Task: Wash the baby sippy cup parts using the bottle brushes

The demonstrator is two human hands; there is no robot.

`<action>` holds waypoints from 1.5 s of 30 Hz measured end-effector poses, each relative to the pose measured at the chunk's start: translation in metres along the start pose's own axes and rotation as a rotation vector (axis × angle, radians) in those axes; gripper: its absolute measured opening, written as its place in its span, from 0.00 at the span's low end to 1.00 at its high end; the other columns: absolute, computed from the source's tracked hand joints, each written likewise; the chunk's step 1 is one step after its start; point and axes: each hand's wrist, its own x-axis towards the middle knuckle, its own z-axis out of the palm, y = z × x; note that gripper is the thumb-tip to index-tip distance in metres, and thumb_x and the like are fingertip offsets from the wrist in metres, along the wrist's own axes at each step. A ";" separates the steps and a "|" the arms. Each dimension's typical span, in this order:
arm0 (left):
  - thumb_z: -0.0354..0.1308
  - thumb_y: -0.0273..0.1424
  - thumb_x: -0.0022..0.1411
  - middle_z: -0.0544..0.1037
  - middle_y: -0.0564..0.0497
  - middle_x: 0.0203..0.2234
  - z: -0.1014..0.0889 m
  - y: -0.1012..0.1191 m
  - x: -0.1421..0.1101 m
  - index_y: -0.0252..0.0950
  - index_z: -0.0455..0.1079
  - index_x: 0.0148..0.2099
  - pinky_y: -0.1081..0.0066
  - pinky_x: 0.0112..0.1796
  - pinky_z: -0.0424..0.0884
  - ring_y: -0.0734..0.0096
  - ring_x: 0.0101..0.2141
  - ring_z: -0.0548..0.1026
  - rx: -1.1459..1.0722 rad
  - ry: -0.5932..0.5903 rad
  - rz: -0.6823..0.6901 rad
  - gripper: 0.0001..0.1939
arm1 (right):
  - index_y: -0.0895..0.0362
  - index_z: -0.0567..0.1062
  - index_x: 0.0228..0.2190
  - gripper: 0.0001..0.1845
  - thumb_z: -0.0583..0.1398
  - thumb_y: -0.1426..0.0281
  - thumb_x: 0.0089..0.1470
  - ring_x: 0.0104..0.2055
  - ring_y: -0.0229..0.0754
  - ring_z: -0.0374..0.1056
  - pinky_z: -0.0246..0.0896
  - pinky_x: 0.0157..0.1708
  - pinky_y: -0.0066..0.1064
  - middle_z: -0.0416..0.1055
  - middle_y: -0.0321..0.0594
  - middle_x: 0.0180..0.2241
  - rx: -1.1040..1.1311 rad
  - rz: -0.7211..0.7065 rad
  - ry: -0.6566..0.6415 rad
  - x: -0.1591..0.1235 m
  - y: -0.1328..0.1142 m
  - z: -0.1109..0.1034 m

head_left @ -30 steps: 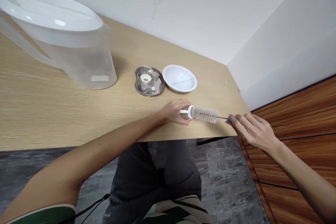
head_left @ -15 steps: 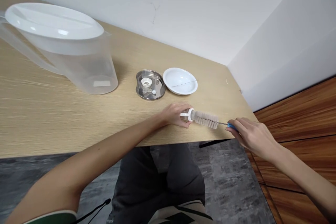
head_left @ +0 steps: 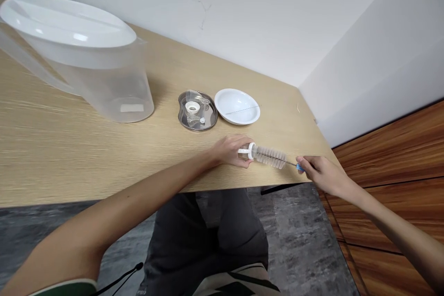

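Note:
My left hand [head_left: 231, 150] is closed round a small clear bottle with a white collar [head_left: 250, 151], held lying near the front edge of the wooden table [head_left: 69, 157]. A white bottle brush [head_left: 272, 157] sticks out of the bottle's mouth to the right. My right hand [head_left: 321, 174] pinches the brush's blue handle [head_left: 299, 167] just past the table's right corner.
A large clear plastic pitcher with a white lid [head_left: 79, 55] stands at the back left. A small steel tray [head_left: 197, 111] holding clear and white bottle parts sits mid-table, beside a white bowl [head_left: 237, 106]. Walls close the back and right; a wooden panel [head_left: 391, 157] stands on the right.
The brush has slid a little leftward into the bottle, and my right hand has closed in along the handle. My left hand keeps its grip in the same place.

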 end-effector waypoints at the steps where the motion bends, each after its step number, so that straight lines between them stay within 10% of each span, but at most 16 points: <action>1: 0.62 0.36 0.50 0.80 0.48 0.33 0.000 0.000 0.000 0.36 0.70 0.44 0.70 0.34 0.73 0.64 0.34 0.79 0.006 -0.017 0.008 0.18 | 0.56 0.73 0.25 0.33 0.40 0.52 0.68 0.18 0.37 0.63 0.51 0.20 0.29 0.68 0.37 0.16 0.085 0.059 -0.127 0.001 -0.001 0.000; 3: 0.61 0.36 0.50 0.80 0.47 0.33 0.000 0.000 0.001 0.35 0.70 0.44 0.69 0.35 0.73 0.63 0.35 0.79 0.010 -0.041 0.013 0.18 | 0.57 0.74 0.33 0.31 0.41 0.51 0.67 0.19 0.39 0.65 0.53 0.21 0.28 0.70 0.37 0.18 0.043 0.082 -0.164 -0.002 -0.001 -0.001; 6: 0.62 0.36 0.50 0.80 0.48 0.32 -0.002 0.000 0.003 0.35 0.70 0.43 0.70 0.33 0.72 0.64 0.34 0.79 0.008 -0.039 -0.031 0.18 | 0.58 0.72 0.48 0.22 0.51 0.55 0.65 0.24 0.41 0.69 0.52 0.23 0.29 0.75 0.41 0.27 -0.375 -0.126 0.194 -0.015 0.003 0.002; 11: 0.62 0.36 0.49 0.80 0.49 0.32 -0.003 0.001 0.004 0.36 0.70 0.43 0.71 0.32 0.71 0.65 0.33 0.78 -0.002 -0.050 -0.048 0.18 | 0.56 0.74 0.43 0.10 0.55 0.75 0.63 0.30 0.38 0.70 0.55 0.29 0.30 0.78 0.41 0.34 -0.682 -0.555 0.463 -0.026 0.015 0.006; 18: 0.61 0.36 0.50 0.80 0.47 0.34 -0.001 0.001 0.001 0.35 0.69 0.45 0.69 0.35 0.73 0.63 0.35 0.79 -0.012 -0.016 0.038 0.19 | 0.56 0.74 0.34 0.23 0.48 0.54 0.66 0.19 0.37 0.64 0.56 0.21 0.29 0.71 0.35 0.19 0.012 -0.028 0.073 -0.013 0.007 0.001; 23: 0.61 0.36 0.49 0.80 0.48 0.33 -0.002 0.001 0.003 0.36 0.69 0.44 0.70 0.34 0.72 0.65 0.34 0.78 -0.037 -0.020 -0.019 0.19 | 0.56 0.73 0.46 0.15 0.58 0.61 0.62 0.32 0.40 0.73 0.59 0.28 0.29 0.78 0.45 0.38 -0.398 -0.314 0.465 -0.024 0.018 0.008; 31: 0.61 0.36 0.50 0.80 0.48 0.33 0.001 0.001 0.002 0.35 0.69 0.44 0.70 0.35 0.73 0.64 0.34 0.79 0.004 -0.005 0.034 0.18 | 0.57 0.73 0.30 0.24 0.48 0.56 0.67 0.20 0.36 0.64 0.53 0.20 0.27 0.69 0.34 0.19 0.009 0.021 0.221 -0.020 0.012 0.016; 37: 0.62 0.37 0.50 0.80 0.48 0.33 -0.001 0.001 0.001 0.36 0.69 0.45 0.70 0.34 0.73 0.65 0.34 0.78 -0.009 -0.034 -0.017 0.19 | 0.57 0.75 0.36 0.09 0.57 0.65 0.63 0.26 0.37 0.67 0.54 0.28 0.29 0.73 0.38 0.24 -0.393 -0.335 0.521 -0.025 0.026 0.020; 40: 0.62 0.36 0.51 0.80 0.47 0.34 0.000 0.001 0.001 0.36 0.69 0.46 0.69 0.35 0.73 0.64 0.35 0.79 -0.007 -0.021 0.006 0.20 | 0.56 0.73 0.27 0.18 0.55 0.60 0.64 0.21 0.36 0.59 0.50 0.25 0.29 0.66 0.35 0.18 -0.248 -0.241 0.379 -0.023 0.026 0.018; 45: 0.61 0.36 0.52 0.80 0.47 0.34 0.003 0.000 0.003 0.35 0.69 0.45 0.69 0.35 0.73 0.64 0.35 0.79 -0.023 -0.040 0.119 0.18 | 0.55 0.66 0.19 0.31 0.45 0.48 0.64 0.17 0.34 0.53 0.49 0.20 0.28 0.58 0.32 0.15 0.237 0.029 -0.258 -0.019 0.021 0.009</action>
